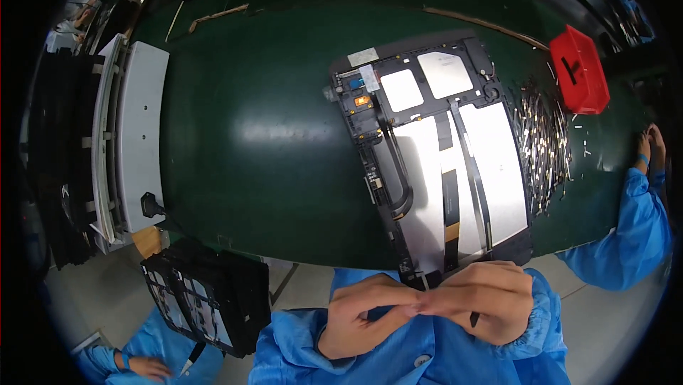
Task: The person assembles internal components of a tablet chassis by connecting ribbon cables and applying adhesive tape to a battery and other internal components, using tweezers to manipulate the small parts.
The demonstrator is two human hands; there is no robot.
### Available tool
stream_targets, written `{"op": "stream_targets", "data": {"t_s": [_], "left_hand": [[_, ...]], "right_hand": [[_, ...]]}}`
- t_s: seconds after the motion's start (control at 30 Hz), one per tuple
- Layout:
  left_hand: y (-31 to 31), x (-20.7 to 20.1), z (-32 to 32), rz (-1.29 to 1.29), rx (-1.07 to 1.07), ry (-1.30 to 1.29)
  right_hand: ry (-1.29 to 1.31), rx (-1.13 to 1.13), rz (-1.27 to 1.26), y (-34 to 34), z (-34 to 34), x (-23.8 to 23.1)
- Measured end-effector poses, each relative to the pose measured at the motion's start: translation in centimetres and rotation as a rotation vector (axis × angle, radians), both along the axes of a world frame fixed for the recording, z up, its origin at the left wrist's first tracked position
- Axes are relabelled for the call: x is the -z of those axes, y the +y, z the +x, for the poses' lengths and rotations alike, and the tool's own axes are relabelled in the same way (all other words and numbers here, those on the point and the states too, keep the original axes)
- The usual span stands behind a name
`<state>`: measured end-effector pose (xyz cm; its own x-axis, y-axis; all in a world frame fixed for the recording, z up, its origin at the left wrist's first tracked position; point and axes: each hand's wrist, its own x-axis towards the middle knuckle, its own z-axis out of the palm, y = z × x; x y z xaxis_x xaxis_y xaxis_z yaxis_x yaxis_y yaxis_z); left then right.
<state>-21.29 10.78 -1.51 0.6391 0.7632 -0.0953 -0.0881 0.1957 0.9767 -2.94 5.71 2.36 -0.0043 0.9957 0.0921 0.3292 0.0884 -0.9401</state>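
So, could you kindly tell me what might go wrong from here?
The opened device sits by the table's front edge, close to the left hand and right hand, so a bump might shift it. The loose pile of thin pieces lies close beside its right side, so some could stray into the exposed parts.

Fingertips of left bare hand (364, 319) and right bare hand (494, 301) meet; whether anything is pinched, too small to tell. Near edge of flat black-and-silver device panel (423, 171): partly hidden behind right bare hand. Heap of thin black-and-silver strips (544, 144): single pieces too small to identify. Co-worker's blue cloth sleeve (99, 364), lower left: cut off by bottom edge. Dark items (62, 164), left rim: indistinct
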Motion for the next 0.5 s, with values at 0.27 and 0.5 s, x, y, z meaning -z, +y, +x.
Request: {"op": "stream_targets", "data": {"t_s": [0.27, 0.5], "left_hand": [[1.2, -0.6, 1.2, 0.78, 0.079, 0.107], [2.1, -0.2, 1.3, 0.84, 0.069, 0.163]], "right_hand": [[-0.039, -0.194, 0.184, -0.5, 1.6, -1.0], [-0.664, 1.032, 0.266, 1.6, 17.7, -2.2]]}}
